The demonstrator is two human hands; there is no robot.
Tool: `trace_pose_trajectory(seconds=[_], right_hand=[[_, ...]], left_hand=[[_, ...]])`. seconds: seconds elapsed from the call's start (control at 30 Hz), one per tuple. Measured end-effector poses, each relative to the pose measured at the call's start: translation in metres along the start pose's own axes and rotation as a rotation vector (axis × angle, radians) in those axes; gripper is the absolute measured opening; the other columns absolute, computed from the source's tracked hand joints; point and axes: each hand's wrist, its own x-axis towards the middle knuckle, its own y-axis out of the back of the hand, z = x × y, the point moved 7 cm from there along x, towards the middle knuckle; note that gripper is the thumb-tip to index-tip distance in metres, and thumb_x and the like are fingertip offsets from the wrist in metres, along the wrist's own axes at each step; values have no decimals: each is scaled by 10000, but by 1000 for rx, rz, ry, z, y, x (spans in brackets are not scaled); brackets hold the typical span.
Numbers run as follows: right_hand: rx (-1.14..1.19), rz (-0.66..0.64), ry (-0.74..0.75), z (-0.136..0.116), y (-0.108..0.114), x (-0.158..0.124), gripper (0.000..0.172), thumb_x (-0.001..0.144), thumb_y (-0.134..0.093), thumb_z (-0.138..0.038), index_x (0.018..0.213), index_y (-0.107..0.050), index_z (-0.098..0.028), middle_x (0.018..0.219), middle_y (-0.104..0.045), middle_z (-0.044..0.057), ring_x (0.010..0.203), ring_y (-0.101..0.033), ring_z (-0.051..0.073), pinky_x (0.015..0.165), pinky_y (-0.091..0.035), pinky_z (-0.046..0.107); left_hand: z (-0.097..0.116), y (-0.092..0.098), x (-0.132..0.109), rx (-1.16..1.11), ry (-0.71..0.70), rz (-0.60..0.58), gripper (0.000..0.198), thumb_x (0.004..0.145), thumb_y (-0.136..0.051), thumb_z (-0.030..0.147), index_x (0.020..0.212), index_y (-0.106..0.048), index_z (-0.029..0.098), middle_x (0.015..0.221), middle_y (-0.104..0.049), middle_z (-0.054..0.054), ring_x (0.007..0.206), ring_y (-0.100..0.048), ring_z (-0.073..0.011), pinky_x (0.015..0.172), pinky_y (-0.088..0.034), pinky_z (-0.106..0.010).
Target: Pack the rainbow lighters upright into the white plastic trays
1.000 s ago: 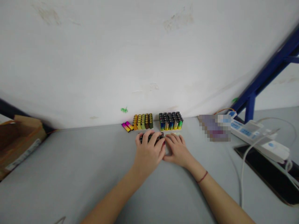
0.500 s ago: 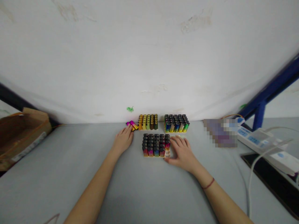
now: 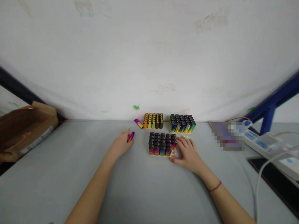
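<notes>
My left hand [image 3: 119,145] is closed on a pink lighter [image 3: 131,137] with a black top, tilted just above or on the table. One more pink and yellow lighter [image 3: 139,123] lies by the wall. My right hand [image 3: 188,154] grips the right end of a clear tray [image 3: 173,153], thumb at the front corner and fingers along the side. In that tray stand rows of black-topped lighters [image 3: 159,144] in red, pink and blue; slots show bare at its front right.
Behind stand a block of yellow, green and brown lighters [image 3: 153,121] and a block of multicoloured lighters [image 3: 182,123]. A cardboard box [image 3: 44,124] is at the left. On the right are a power strip [image 3: 261,144], white cables and a dark flat device [image 3: 275,183].
My left hand has drawn one pink lighter from the pair by the wall toward me. My right hand keeps its place at the tray. The whole view has shifted slightly.
</notes>
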Motion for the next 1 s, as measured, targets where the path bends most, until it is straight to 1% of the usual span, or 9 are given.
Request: trace_pose_trajectory(seconds=[0.17,0.23,0.33,0.43,0.53,0.63,0.73,0.87,1.0], right_hand=[[-11,22,23,4,-4,-1,754,772,-641,-582,1363,-503,-135,1429,-519,187,1365,-394,379,1130,-232,603],[-16,35,32,6,-4,-2,749,775,-638,-583,1362,-503,-137,1423,-524,186,1355,-406,378,1127,-241,600],[-26,48,45,6,-5,-3,741,780,-630,-583,1358,-505,-138,1414,-531,192,1339,-425,377,1116,-259,597],[-38,54,55,6,-4,-3,740,785,-624,-582,1361,-502,-134,1410,-532,203,1332,-434,377,1108,-272,596],[-46,48,59,6,-5,-3,734,791,-620,-582,1356,-507,-128,1405,-534,209,1332,-434,378,1109,-270,597],[-51,49,60,7,-5,-4,727,795,-614,-589,1347,-514,-128,1407,-531,211,1333,-433,379,1107,-269,604],[-59,51,62,7,-5,-4,728,792,-615,-590,1339,-519,-119,1411,-523,223,1330,-437,383,1103,-275,606],[-67,57,63,7,-5,-4,717,790,-618,-581,1333,-524,-123,1405,-525,227,1327,-442,385,1101,-281,600],[-68,63,57,7,-5,-5,715,787,-619,-577,1344,-517,-141,1414,-517,223,1329,-440,389,1099,-277,610]], left_hand=[[-5,-6,-4,-296,49,-41,371,777,-550,386,1064,-649,173,1050,-719,-97,881,-671,-257,816,-506,-353],[-5,-11,-4,-542,110,-22,426,775,-558,449,1107,-580,183,995,-709,-77,771,-666,-214,671,-504,-312],[5,-28,-5,-910,206,-111,495,770,-566,442,1182,-420,211,832,-681,-20,614,-630,-155,529,-429,-243],[23,-34,-8,-1180,236,-178,381,748,-557,384,1063,-401,236,614,-577,71,484,-539,-115,514,-409,-220],[36,-32,-11,-1356,238,-170,268,773,-464,465,881,-453,220,497,-421,99,396,-384,-93,465,-380,-219],[40,-33,-12,-1347,240,-113,409,808,-350,582,667,-455,213,436,-338,79,375,-315,-96,426,-322,-227],[38,-31,-13,-1169,189,13,494,822,-329,610,537,-436,220,401,-372,37,395,-362,-113,448,-321,-246],[40,-28,-19,-944,143,111,541,818,-330,620,476,-453,219,404,-420,6,427,-408,-127,484,-326,-269],[44,-27,-25,-878,162,135,589,798,-269,690,453,-421,238,394,-366,17,421,-370,-134,477,-295,-288]])
